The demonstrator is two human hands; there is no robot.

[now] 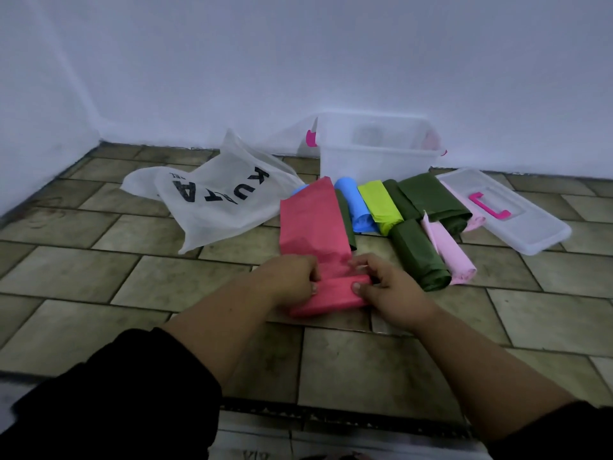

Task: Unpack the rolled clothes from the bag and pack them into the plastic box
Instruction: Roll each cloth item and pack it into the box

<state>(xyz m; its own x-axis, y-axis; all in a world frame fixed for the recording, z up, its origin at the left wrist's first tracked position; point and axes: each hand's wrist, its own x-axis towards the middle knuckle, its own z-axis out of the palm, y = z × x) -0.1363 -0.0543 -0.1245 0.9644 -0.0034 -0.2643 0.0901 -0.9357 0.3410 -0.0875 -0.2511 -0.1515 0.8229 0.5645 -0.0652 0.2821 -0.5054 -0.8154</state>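
The translucent plastic box [374,157] stands open by the wall, contents unclear through its cloudy sides; the thin white bag [215,200] lies limp and flat on the tiles [83,277]. Soft rolled clothes [378,204], blue, lime, green and pink, lie between bag and lid [537,234], while the left hand [292,280] and right hand [388,288] both grip the red cloth's [311,220] rolled near end.

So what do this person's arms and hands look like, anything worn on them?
Both are bare: the left hand and right hand wear no gloves, and I see no ring or watch. The forearms are uncovered. A black left sleeve is bunched near the elbow; a dark right sleeve shows at the lower corner.
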